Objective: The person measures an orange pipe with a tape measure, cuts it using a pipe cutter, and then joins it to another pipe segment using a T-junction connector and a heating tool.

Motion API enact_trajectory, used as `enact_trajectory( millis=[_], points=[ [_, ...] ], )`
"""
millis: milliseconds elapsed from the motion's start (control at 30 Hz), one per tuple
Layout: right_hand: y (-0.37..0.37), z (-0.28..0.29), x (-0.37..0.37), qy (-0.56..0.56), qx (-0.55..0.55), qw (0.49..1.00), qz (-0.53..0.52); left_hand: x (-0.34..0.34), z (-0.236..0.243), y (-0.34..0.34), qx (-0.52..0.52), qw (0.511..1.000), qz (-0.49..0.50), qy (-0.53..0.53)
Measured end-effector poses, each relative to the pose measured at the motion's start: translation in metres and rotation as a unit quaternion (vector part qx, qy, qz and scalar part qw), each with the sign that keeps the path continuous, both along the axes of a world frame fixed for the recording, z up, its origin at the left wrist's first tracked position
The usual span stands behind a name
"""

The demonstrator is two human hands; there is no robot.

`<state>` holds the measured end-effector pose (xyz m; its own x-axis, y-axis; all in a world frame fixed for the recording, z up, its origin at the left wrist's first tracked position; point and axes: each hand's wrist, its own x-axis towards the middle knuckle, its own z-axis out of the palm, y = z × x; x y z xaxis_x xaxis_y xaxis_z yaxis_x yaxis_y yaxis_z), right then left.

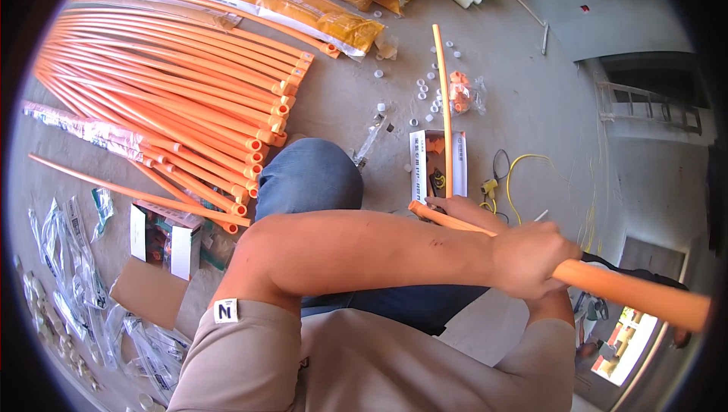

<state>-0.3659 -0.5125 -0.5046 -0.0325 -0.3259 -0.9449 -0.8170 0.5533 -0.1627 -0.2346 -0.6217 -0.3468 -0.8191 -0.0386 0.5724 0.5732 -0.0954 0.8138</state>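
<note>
My left arm reaches across to the right. My left hand [535, 260] is closed in a fist around an orange plastic pipe [629, 287], which runs from a near end [418, 209] beside the open box out toward the right edge. Partly hidden behind that pipe and my left arm, my right hand [472, 211] is curled at the lower end of a second, thinner-looking orange pipe [442, 101]. That pipe stretches away over the white cardboard box [418, 169]. Which of the two pipes the right fingers grip is hard to make out.
Many orange pipes with socket ends [205, 101] lie fanned out at left. Wrapped pipe bundles [303, 18] are behind them. White caps [422, 87] and a bag of orange fittings [460, 92] lie beyond the box. A yellow cable [516, 177], another carton [163, 241] and plastic wrappers [68, 275] are around.
</note>
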Motion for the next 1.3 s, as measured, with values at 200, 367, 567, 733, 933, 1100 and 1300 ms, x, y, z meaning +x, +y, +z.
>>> enact_trajectory(
  millis=[200, 367, 567, 733, 933, 1100, 1300],
  points=[
    [0.026, -0.074, -0.036, 0.010, -0.102, 0.994, 0.025, 0.015, -0.030, 0.041, 0.037, 0.990, -0.016, 0.134],
    [-0.024, -0.049, -0.019, -0.012, 0.080, 0.956, -0.281, 0.025, -0.050, 0.053, -0.024, 0.988, -0.033, 0.152],
    [-0.024, -0.056, -0.020, 0.009, 0.097, 0.971, -0.217, 0.045, -0.062, 0.058, -0.062, 0.978, -0.103, 0.173],
    [-0.030, -0.054, -0.019, 0.082, 0.029, 0.947, -0.309, 0.052, -0.056, 0.045, -0.133, 0.966, -0.134, 0.179],
    [-0.015, -0.081, -0.042, 0.050, -0.052, 0.919, -0.387, 0.044, -0.049, 0.032, -0.159, 0.957, -0.141, 0.197],
    [-0.024, -0.069, -0.045, 0.045, -0.074, 0.889, -0.449, 0.036, -0.041, 0.024, -0.185, 0.950, -0.175, 0.183],
    [-0.032, -0.044, -0.061, 0.082, -0.064, 0.902, -0.418, 0.030, -0.041, 0.034, -0.156, 0.962, -0.145, 0.174]
  ],
)
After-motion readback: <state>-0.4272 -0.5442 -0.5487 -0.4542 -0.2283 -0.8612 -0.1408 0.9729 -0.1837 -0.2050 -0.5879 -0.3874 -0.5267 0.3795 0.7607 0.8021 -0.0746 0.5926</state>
